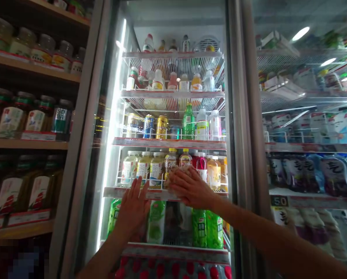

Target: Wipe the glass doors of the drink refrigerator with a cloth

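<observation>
My right hand (190, 185) presses a crumpled pale cloth (173, 175) against the glass door (176, 11) of a lit drinks fridge, in front of the tea bottles. The fingers lie over the cloth and partly cover it. To its left, my left hand (135, 203) is raised with its fingers spread and nothing in it, at the glass near the lower shelf edge. Behind the door stand tea bottles (156, 170), a green soda bottle (188, 122), a gold can (162, 127) and large green bottles (156, 224).
Wooden shelves (30, 145) with jars and dark bottles stand on the left. A metal door frame (243, 116) separates this fridge from another glass-fronted fridge (309, 147) on the right. Red-capped bottles (160, 269) fill the bottom.
</observation>
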`<control>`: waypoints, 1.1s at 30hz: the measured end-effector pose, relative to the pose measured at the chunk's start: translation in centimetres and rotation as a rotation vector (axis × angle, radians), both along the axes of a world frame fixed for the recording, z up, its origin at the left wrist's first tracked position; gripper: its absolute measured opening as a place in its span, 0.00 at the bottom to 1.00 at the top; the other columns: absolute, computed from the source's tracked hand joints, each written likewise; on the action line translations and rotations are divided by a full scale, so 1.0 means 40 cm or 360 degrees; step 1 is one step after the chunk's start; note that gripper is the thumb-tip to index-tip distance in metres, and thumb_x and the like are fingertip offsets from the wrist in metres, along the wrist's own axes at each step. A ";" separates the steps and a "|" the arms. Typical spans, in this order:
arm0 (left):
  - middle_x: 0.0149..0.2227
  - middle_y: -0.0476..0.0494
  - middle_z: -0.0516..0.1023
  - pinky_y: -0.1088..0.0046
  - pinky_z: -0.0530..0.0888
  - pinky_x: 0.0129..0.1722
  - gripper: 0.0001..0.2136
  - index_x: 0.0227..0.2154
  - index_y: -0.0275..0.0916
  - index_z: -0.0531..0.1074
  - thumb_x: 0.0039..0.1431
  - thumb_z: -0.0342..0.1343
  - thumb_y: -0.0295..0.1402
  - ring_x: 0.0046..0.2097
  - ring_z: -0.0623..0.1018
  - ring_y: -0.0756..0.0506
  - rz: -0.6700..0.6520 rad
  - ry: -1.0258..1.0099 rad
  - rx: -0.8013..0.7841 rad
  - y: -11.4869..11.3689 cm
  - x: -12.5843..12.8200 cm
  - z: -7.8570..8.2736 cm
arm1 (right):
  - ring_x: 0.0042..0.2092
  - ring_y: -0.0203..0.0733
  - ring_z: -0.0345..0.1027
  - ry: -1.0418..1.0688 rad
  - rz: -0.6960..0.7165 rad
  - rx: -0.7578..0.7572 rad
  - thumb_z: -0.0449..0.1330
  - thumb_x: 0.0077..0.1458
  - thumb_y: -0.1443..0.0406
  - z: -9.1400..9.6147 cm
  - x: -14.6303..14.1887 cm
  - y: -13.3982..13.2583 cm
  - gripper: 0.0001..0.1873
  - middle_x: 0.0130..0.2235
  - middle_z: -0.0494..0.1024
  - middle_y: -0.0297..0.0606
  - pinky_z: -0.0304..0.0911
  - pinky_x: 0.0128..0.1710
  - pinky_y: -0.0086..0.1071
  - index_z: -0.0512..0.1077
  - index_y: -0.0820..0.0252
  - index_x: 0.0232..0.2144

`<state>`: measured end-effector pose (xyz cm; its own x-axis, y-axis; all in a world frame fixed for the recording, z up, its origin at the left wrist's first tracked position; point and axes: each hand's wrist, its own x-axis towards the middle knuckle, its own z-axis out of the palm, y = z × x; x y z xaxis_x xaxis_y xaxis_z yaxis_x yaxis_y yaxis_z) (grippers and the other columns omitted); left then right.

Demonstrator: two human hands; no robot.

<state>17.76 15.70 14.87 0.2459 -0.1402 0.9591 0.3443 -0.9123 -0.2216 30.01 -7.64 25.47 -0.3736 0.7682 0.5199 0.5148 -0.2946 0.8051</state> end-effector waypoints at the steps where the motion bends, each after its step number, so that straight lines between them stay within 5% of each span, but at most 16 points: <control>1: 0.65 0.34 0.51 0.55 0.62 0.57 0.26 0.63 0.37 0.52 0.63 0.42 0.39 0.66 0.54 0.36 0.0007 -0.0002 0.0021 0.000 -0.002 0.001 | 0.68 0.46 0.36 0.0031 -0.0009 0.0103 0.47 0.59 0.58 0.016 0.006 -0.006 0.29 0.65 0.53 0.34 0.28 0.65 0.55 0.52 0.51 0.62; 4: 0.65 0.35 0.51 0.56 0.62 0.57 0.26 0.62 0.36 0.52 0.63 0.42 0.39 0.66 0.54 0.37 0.0027 0.0013 0.0020 -0.003 -0.007 0.003 | 0.67 0.52 0.38 0.0290 -0.0110 0.0790 0.48 0.59 0.58 0.111 0.037 -0.026 0.28 0.65 0.54 0.42 0.32 0.63 0.59 0.55 0.56 0.61; 6: 0.66 0.35 0.51 0.56 0.61 0.57 0.26 0.62 0.37 0.53 0.63 0.42 0.39 0.66 0.53 0.37 0.0029 0.0023 -0.0005 -0.004 -0.007 0.002 | 0.67 0.55 0.38 0.0393 -0.0135 0.1056 0.48 0.59 0.58 0.131 0.044 -0.028 0.29 0.65 0.52 0.47 0.33 0.62 0.60 0.56 0.60 0.61; 8: 0.66 0.36 0.50 0.56 0.60 0.58 0.26 0.63 0.38 0.52 0.63 0.42 0.39 0.66 0.53 0.37 0.0028 0.0029 -0.0040 -0.004 -0.006 0.001 | 0.67 0.54 0.36 0.0335 -0.0100 0.0868 0.48 0.58 0.59 0.082 0.034 -0.027 0.29 0.66 0.52 0.46 0.30 0.63 0.59 0.55 0.60 0.61; 12: 0.66 0.36 0.51 0.57 0.60 0.58 0.27 0.63 0.38 0.50 0.63 0.41 0.40 0.66 0.53 0.38 0.0034 0.0035 -0.0013 -0.001 -0.004 -0.002 | 0.68 0.47 0.35 0.0050 0.0044 0.0065 0.48 0.57 0.59 -0.041 0.019 -0.051 0.31 0.65 0.54 0.36 0.23 0.65 0.55 0.52 0.52 0.63; 14: 0.66 0.35 0.51 0.57 0.61 0.58 0.27 0.63 0.37 0.50 0.63 0.41 0.40 0.66 0.53 0.38 0.0032 0.0017 0.0025 0.000 -0.003 -0.003 | 0.68 0.47 0.37 0.0090 -0.0014 0.0219 0.49 0.57 0.59 -0.014 0.035 -0.075 0.31 0.65 0.55 0.37 0.26 0.65 0.55 0.52 0.52 0.63; 17: 0.66 0.34 0.50 0.56 0.59 0.59 0.27 0.63 0.36 0.49 0.63 0.41 0.39 0.67 0.51 0.37 0.0013 -0.0016 0.0036 0.001 0.000 -0.006 | 0.67 0.52 0.39 0.0287 -0.0164 0.0924 0.49 0.58 0.59 0.083 0.062 -0.093 0.30 0.65 0.53 0.44 0.35 0.63 0.58 0.53 0.57 0.62; 19: 0.66 0.34 0.49 0.56 0.57 0.60 0.27 0.64 0.36 0.48 0.63 0.41 0.38 0.67 0.50 0.38 -0.0008 -0.0030 0.0036 0.001 0.002 -0.007 | 0.67 0.54 0.39 0.0329 -0.0178 0.1116 0.49 0.58 0.59 0.095 0.062 -0.084 0.29 0.65 0.53 0.46 0.37 0.62 0.59 0.54 0.59 0.61; 21: 0.66 0.34 0.49 0.57 0.56 0.61 0.27 0.64 0.36 0.48 0.63 0.41 0.38 0.67 0.49 0.39 -0.0031 -0.0043 0.0052 0.001 0.003 -0.007 | 0.67 0.52 0.37 0.0251 -0.0119 0.0838 0.49 0.58 0.60 0.043 0.046 -0.071 0.29 0.65 0.53 0.44 0.34 0.63 0.58 0.54 0.58 0.61; 23: 0.66 0.34 0.49 0.57 0.55 0.61 0.28 0.64 0.36 0.47 0.63 0.42 0.39 0.67 0.48 0.39 -0.0036 -0.0051 0.0065 0.001 0.003 -0.006 | 0.68 0.48 0.36 0.0117 -0.0026 0.0292 0.49 0.57 0.60 -0.027 0.031 -0.066 0.30 0.65 0.53 0.38 0.29 0.65 0.56 0.54 0.53 0.62; 25: 0.66 0.34 0.49 0.57 0.56 0.61 0.28 0.64 0.36 0.47 0.63 0.42 0.39 0.67 0.48 0.39 -0.0024 -0.0040 0.0064 0.001 0.002 -0.006 | 0.68 0.46 0.37 0.0061 0.0012 0.0008 0.50 0.56 0.60 -0.052 0.030 -0.077 0.30 0.65 0.55 0.35 0.26 0.65 0.55 0.54 0.50 0.62; 27: 0.66 0.34 0.49 0.57 0.56 0.60 0.28 0.64 0.36 0.47 0.63 0.42 0.39 0.67 0.48 0.38 -0.0018 -0.0021 0.0050 0.001 0.001 -0.007 | 0.67 0.47 0.38 0.0137 -0.0043 0.0259 0.50 0.57 0.59 -0.013 0.045 -0.094 0.30 0.65 0.55 0.37 0.28 0.65 0.55 0.53 0.52 0.62; 30: 0.66 0.34 0.48 0.56 0.56 0.60 0.28 0.64 0.36 0.47 0.63 0.42 0.39 0.67 0.48 0.38 -0.0031 -0.0009 0.0033 0.001 0.002 -0.009 | 0.67 0.52 0.39 0.0295 -0.0144 0.0962 0.50 0.58 0.58 0.063 0.066 -0.106 0.31 0.65 0.53 0.44 0.34 0.63 0.58 0.52 0.56 0.62; 31: 0.66 0.34 0.48 0.56 0.55 0.61 0.28 0.64 0.36 0.46 0.63 0.42 0.39 0.67 0.48 0.38 -0.0036 -0.0014 0.0027 0.002 0.003 -0.010 | 0.67 0.53 0.39 0.0314 -0.0157 0.1045 0.50 0.58 0.59 0.062 0.064 -0.105 0.31 0.66 0.52 0.44 0.36 0.63 0.59 0.51 0.56 0.63; 33: 0.66 0.35 0.48 0.56 0.55 0.61 0.28 0.64 0.36 0.47 0.63 0.41 0.40 0.67 0.48 0.39 -0.0044 -0.0013 0.0012 0.004 0.005 -0.011 | 0.68 0.52 0.37 0.0271 -0.0146 0.0839 0.49 0.58 0.59 0.007 0.050 -0.100 0.31 0.66 0.51 0.43 0.34 0.63 0.58 0.52 0.56 0.63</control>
